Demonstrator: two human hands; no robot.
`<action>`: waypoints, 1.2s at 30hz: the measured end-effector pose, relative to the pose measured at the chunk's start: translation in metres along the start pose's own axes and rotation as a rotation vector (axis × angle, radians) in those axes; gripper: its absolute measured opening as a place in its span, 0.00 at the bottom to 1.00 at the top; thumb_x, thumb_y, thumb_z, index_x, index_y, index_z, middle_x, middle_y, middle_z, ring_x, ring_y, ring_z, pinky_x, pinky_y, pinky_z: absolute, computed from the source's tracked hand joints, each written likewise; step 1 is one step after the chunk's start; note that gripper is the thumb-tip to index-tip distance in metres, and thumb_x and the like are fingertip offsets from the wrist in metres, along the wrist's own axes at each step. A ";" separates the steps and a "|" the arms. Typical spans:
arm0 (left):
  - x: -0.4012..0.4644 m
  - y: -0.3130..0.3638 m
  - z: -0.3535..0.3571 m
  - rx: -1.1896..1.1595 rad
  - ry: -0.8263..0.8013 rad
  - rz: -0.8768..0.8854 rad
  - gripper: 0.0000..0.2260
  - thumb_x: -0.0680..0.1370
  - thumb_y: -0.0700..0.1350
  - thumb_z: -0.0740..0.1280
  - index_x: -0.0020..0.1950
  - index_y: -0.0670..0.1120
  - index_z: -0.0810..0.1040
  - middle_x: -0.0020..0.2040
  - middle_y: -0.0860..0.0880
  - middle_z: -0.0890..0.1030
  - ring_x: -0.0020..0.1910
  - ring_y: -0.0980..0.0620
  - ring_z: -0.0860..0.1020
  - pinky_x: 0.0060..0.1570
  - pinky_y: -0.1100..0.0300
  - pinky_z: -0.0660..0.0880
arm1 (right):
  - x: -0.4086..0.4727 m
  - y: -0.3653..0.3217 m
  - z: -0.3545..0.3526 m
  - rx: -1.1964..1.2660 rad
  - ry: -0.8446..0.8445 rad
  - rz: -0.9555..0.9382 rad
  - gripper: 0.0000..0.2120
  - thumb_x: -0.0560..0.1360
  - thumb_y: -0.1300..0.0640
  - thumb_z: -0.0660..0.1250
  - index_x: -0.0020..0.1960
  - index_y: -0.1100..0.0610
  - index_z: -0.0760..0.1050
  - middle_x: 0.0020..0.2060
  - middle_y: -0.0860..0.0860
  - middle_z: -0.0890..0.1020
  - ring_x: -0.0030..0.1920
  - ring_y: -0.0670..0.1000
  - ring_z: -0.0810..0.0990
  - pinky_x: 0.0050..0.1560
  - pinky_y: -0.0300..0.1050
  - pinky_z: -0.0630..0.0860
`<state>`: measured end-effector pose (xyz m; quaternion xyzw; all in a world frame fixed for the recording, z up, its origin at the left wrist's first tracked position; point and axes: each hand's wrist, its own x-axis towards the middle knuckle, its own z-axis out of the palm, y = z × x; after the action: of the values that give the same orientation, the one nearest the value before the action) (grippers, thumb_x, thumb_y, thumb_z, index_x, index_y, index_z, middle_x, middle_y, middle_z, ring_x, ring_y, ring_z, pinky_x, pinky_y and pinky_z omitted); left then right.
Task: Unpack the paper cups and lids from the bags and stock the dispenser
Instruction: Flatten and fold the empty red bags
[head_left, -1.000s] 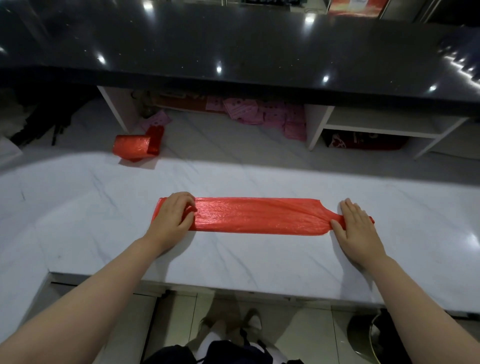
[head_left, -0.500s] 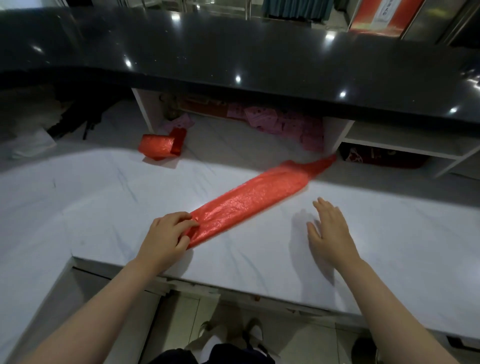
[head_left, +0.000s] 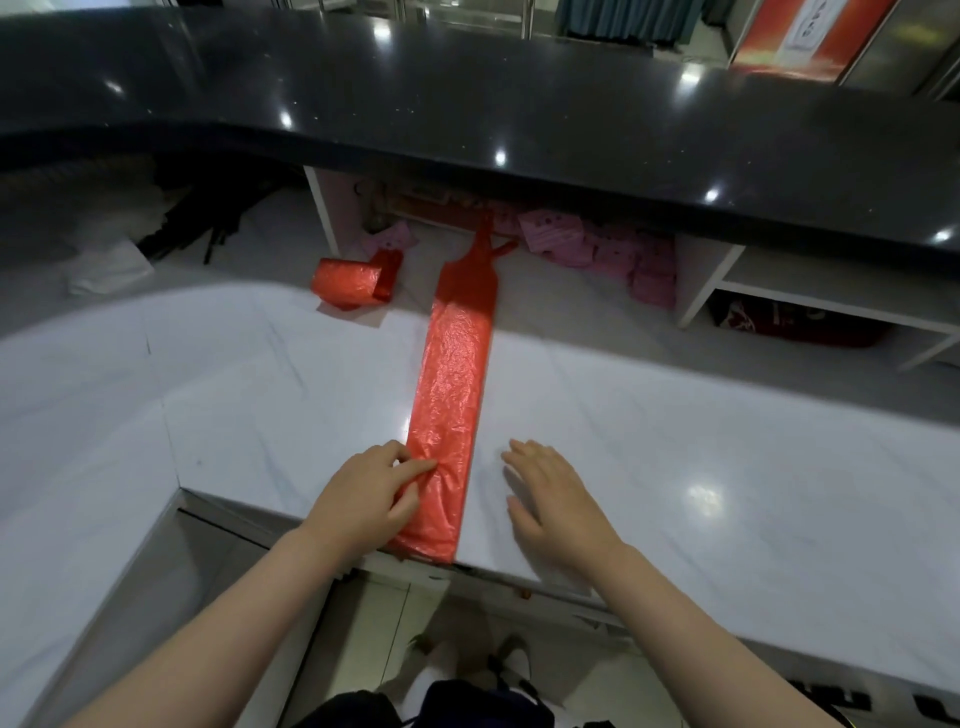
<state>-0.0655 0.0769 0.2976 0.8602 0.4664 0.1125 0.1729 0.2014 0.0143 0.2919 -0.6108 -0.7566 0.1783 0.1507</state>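
Observation:
A long, flattened red plastic bag (head_left: 453, 384) lies on the white marble counter (head_left: 675, 457), running straight away from me, its handles pointing to the far shelf. My left hand (head_left: 366, 493) pinches the bag's near end at the counter's front edge. My right hand (head_left: 556, 499) hovers flat just right of the bag, fingers straight, touching nothing I can make out. A second red bag (head_left: 349, 280), folded into a small bundle, sits further back on the left. No cups, lids or dispenser are in view.
A raised black glossy counter (head_left: 519, 114) spans the back. Beneath it are white shelf partitions (head_left: 701, 280), pink packets (head_left: 613, 254) and a red item on a low shelf (head_left: 789, 327). Dark things and white cloth lie at far left (head_left: 109, 265).
The bag has swung from lying crosswise to pointing straight away from me. My right hand let go of its far end and now hovers beside it. My left hand kept its hold.

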 end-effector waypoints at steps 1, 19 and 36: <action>0.001 0.001 0.000 -0.014 -0.004 0.016 0.24 0.77 0.54 0.51 0.68 0.52 0.78 0.54 0.52 0.78 0.49 0.53 0.75 0.48 0.57 0.73 | -0.001 -0.006 0.003 0.016 -0.005 -0.053 0.25 0.80 0.51 0.60 0.76 0.54 0.65 0.77 0.50 0.64 0.77 0.50 0.59 0.79 0.47 0.47; -0.038 -0.036 0.011 -0.041 -0.038 0.369 0.16 0.76 0.51 0.68 0.63 0.54 0.77 0.70 0.58 0.74 0.68 0.58 0.71 0.65 0.61 0.64 | -0.023 -0.017 0.032 0.051 0.017 -0.265 0.20 0.76 0.38 0.66 0.63 0.47 0.76 0.73 0.48 0.70 0.71 0.50 0.69 0.70 0.54 0.68; -0.033 -0.028 0.016 -0.126 0.038 0.284 0.24 0.72 0.72 0.64 0.61 0.59 0.77 0.63 0.61 0.75 0.65 0.59 0.69 0.66 0.59 0.60 | -0.020 -0.037 0.037 0.251 0.179 0.133 0.29 0.77 0.29 0.51 0.53 0.46 0.85 0.62 0.39 0.77 0.63 0.41 0.67 0.65 0.42 0.67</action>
<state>-0.0989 0.0595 0.2709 0.9026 0.3355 0.1809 0.1999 0.1573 -0.0153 0.2756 -0.6494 -0.6697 0.2261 0.2805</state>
